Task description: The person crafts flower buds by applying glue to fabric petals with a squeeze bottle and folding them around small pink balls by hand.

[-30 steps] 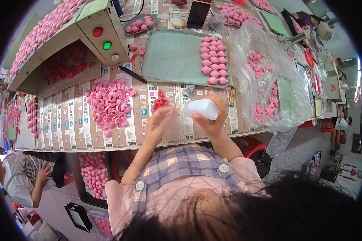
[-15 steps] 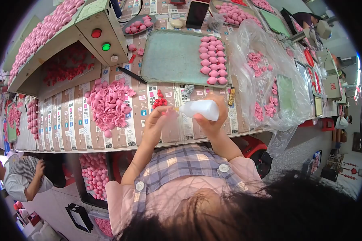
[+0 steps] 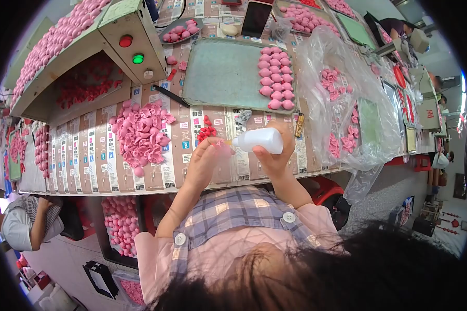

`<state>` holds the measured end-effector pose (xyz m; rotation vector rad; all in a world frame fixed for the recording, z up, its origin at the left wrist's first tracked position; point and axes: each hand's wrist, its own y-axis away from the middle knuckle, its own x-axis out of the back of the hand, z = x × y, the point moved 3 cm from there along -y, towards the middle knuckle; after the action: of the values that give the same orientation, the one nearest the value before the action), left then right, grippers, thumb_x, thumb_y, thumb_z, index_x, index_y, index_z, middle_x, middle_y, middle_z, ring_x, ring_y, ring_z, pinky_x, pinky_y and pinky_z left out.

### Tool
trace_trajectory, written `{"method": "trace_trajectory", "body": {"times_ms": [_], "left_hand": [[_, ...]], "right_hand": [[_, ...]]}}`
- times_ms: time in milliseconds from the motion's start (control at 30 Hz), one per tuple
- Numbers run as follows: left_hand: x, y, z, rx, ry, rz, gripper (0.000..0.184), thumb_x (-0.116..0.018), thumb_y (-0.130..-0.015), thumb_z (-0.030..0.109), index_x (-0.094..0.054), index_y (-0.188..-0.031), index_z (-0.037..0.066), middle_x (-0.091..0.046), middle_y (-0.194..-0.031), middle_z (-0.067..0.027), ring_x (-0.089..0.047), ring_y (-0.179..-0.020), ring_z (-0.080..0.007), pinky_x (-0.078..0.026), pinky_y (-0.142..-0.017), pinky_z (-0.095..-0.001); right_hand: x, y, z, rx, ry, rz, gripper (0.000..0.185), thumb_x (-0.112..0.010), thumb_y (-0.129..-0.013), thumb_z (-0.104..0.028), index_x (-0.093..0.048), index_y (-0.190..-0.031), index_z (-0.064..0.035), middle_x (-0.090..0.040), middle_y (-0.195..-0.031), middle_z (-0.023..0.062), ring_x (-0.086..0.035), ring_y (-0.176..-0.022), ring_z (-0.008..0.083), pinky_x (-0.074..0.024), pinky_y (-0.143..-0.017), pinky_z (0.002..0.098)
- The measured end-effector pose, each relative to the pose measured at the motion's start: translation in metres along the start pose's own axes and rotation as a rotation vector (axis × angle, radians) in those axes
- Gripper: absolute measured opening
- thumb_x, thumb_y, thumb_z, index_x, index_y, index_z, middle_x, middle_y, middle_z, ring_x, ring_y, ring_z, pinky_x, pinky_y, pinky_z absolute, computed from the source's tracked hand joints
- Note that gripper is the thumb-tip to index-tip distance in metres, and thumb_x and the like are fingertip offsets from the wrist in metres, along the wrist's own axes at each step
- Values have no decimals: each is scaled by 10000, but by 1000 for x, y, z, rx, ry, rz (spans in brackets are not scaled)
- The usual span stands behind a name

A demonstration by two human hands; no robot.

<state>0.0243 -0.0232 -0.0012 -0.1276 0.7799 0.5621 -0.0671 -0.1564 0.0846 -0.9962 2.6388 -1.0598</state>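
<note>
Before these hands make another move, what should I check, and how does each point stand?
1. White bottle gripped in the right hand: ok.
2. Pink piece held in the fingers of the left hand: ok.
3. Bottle tip turned toward the pink piece: ok.
4. Tip actually touching the piece: cannot tell, too small and blurred.
5. How full the bottle is: cannot tell.
6. Red pieces lying close by, just beyond the left hand: ok.

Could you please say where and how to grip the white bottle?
I'd grip the white bottle by its broad body, coming from the person's right, as the right hand does: it's held nearly sideways, its narrow nozzle pointing toward the left hand.
</note>
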Motion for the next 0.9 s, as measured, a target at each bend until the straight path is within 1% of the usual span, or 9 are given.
{"method": "trace_trajectory", "body": {"times_ms": [67, 167, 467, 567, 667, 700, 767, 800, 900], "left_hand": [[1, 1, 0, -1, -2, 6, 262, -477, -869, 275, -497, -989, 43, -593, -923, -90, -573, -876, -171, -431, -810, -294], [1, 1, 0, -2, -7, 11, 255, -470, -872, 263, -496, -997, 42, -595, -922, -94, -573, -879, -171, -430, -812, -293], [1, 1, 1, -9, -17, 8, 248, -460, -876, 253, -495, -1005, 45, -594, -922, -89, -568, -885, -169, -426, -816, -293], [-1, 1, 4, -15, -20, 7, 237, -463, -877, 241, -496, -1005, 44, -588, -922, -74, -562, -870, -153, -428, -803, -284], [0, 2, 4, -16, 28, 54, 219, -458, -881, 208, -498, -1015, 40, -578, -926, -50, -551, -852, -124, -431, -783, -266], [0, 1, 3, -17, 52, 79, 213, -455, -882, 194, -498, -1020, 39, -574, -928, -41, -547, -845, -114, -432, -776, -259], [8, 1, -1, -27, 48, 63, 262, -454, -887, 227, -478, -1063, 34, -546, -994, -58, -543, -899, -139, -455, -803, -307], [12, 1, -3, -32, 46, 55, 287, -453, -889, 243, -468, -1084, 32, -533, -1027, -67, -540, -926, -152, -466, -817, -330], [15, 1, -5, -32, 46, 48, 291, -452, -890, 242, -464, -1092, 33, -533, -1030, -70, -541, -932, -153, -469, -810, -331]], "right_hand": [[-1, 2, 2, -37, -12, -14, 358, -759, -617, -175, -525, -832, -9, -528, -692, 75, -509, -580, 178, -399, -522, 274], [-2, 2, 2, -17, 37, -21, 357, -764, -610, -178, -528, -819, -10, -528, -679, 78, -513, -576, 193, -402, -520, 283], [-5, 0, -1, -23, 57, -69, 369, -769, -605, -194, -526, -816, -12, -534, -686, 83, -517, -577, 196, -410, -528, 284], [2, 6, 5, -6, 4, 41, 399, -770, -609, -221, -519, -837, -13, -535, -693, 85, -519, -579, 185, -415, -535, 272], [4, 10, 7, -1, 17, 36, 488, -670, -710, -424, -500, -864, 7, -478, -752, 66, -466, -623, 136, -370, -541, 248], [5, 9, 6, 22, 16, 26, 451, -700, -683, -367, -505, -857, 0, -496, -733, 71, -482, -605, 149, -384, -534, 252], [5, 7, 3, 65, 14, 6, 403, -759, -630, -255, -515, -843, -15, -532, -694, 82, -516, -569, 175, -413, -520, 261], [5, 8, 2, 43, 19, -2, 400, -760, -629, -256, -516, -838, -16, -530, -692, 80, -516, -567, 173, -412, -516, 262], [3, 8, 0, -3, 23, -16, 392, -762, -626, -259, -522, -824, -21, -528, -684, 75, -518, -563, 168, -410, -507, 265]]}}
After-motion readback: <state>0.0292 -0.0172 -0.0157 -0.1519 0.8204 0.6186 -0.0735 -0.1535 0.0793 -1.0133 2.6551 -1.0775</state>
